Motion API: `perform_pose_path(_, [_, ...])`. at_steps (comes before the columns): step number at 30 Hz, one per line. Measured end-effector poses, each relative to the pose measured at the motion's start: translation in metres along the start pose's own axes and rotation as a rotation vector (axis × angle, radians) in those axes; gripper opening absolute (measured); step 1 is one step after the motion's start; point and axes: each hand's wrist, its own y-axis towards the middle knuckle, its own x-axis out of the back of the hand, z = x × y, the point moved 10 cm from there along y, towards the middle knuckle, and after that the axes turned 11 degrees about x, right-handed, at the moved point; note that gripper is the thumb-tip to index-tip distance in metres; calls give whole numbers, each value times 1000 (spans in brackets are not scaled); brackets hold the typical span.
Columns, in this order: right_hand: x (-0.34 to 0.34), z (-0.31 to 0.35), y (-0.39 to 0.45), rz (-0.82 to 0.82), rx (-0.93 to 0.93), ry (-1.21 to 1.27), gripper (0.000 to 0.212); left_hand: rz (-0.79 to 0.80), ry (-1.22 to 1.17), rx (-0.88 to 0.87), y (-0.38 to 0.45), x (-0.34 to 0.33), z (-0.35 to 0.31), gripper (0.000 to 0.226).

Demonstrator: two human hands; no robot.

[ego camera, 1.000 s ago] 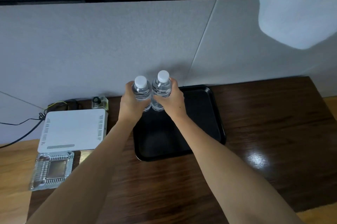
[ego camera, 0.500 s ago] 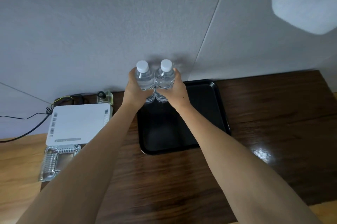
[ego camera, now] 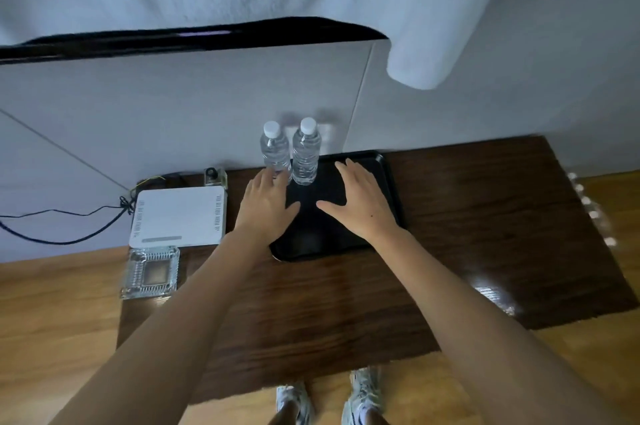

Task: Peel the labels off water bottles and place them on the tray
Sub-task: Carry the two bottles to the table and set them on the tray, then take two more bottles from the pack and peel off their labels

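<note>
At the far left a black cable (ego camera: 62, 237) loops along the wall toward a white box (ego camera: 178, 215) with vent slots that sits on the dark wooden worktop (ego camera: 485, 234); in front of it lies a clear ribbed glass dish (ego camera: 150, 272), and behind it, against the wall, stands a small clear cube-shaped object (ego camera: 215, 175) too small to identify. Next comes the left hand (ego camera: 266, 206), hovering palm down with its fingers (ego camera: 258, 182) straight and loosely spread, holding nothing; their tips hide the base of the left bottle (ego camera: 274, 151), so contact cannot be told. That bottle stands upright with a white cap and no label, at the far left corner of the black tray (ego camera: 389, 182). Just beside it, close enough that they nearly touch, the right bottle (ego camera: 305, 154) stands upright on the tray's far edge, also clear, capped in white and bare of any label. Further right, the right hand (ego camera: 360, 203) hovers flat above the tray, fingers extended and splayed, thumb pointing left, gripping nothing and apart from both bottles. Below the worktop's near edge, two light sneakers (ego camera: 363, 397) stand on the wooden floor.
</note>
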Motion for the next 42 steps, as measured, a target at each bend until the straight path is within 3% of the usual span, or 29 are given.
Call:
perform_pose_path(11, [108, 26, -142, 53, 55, -43, 79, -8, 188, 27, -145, 55, -80, 66])
perform_pose_path(17, [154, -12, -258, 72, -18, -4, 72, 132, 252, -66, -212, 22, -175, 69])
perform_pose_path(29, [170, -162, -524, -70, -720, 193, 79, 504, 572, -703, -339, -156, -413, 71])
perform_pose_path(33, [159, -188, -617, -39, -933, 187, 78, 661, 627, -902, -408, -201, -468, 75])
perform_pose_path(38, [158, -214, -719, -147, -1191, 276, 76, 776, 706, -1084, -472, -246, -521, 59])
perform_pose_path(42, [158, -246, -769, -176, -1271, 338, 78, 829, 789, -1175, -498, -289, -567, 56])
